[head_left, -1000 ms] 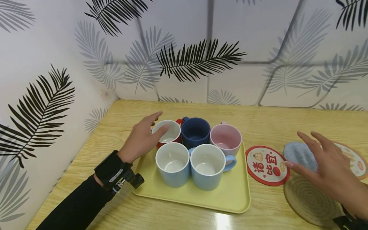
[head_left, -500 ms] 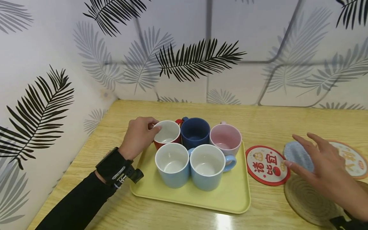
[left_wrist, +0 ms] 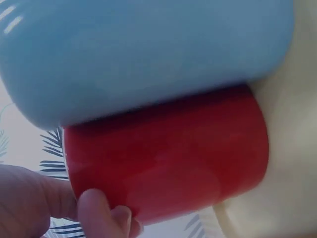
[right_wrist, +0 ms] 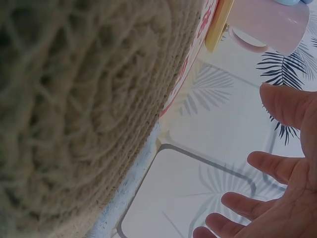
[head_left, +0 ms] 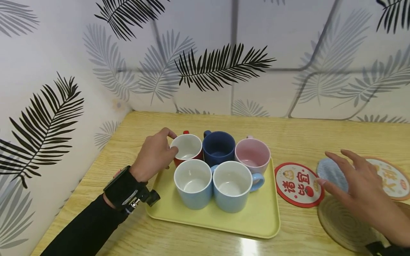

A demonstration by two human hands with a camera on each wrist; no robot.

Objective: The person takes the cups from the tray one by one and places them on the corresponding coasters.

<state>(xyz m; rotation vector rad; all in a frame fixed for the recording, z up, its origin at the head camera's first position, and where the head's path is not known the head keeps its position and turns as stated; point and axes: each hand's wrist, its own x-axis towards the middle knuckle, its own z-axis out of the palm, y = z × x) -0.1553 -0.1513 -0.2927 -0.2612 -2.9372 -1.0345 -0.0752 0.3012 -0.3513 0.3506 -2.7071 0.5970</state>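
Note:
In the head view a red mug point(head_left: 189, 161) with a white inside stands at the back left of a yellow tray point(head_left: 211, 222). My left hand point(head_left: 156, 154) grips its left side, thumb at the rim and fingers against the outer wall. The mug's small red handle points to the back. Beside it are a dark blue mug point(head_left: 219, 147) and a pink mug point(head_left: 252, 154). Two light blue mugs point(head_left: 193, 185) stand in front; the left wrist view shows one touching the red mug point(left_wrist: 168, 153). My right hand point(head_left: 362, 185) hovers over the coasters, fingers spread, holding nothing.
Right of the tray lie a red-rimmed coaster point(head_left: 299, 185), a fuzzy blue coaster point(head_left: 331, 172), an orange-rimmed coaster point(head_left: 392, 177) and a round woven mat point(head_left: 347, 224). A leaf-patterned wall point(head_left: 262, 96) rises behind the wooden table point(head_left: 304, 138).
My left hand has come down onto the red mug and taken hold of it. The mug's handle has turned from pointing right to pointing back. My right hand has hardly moved.

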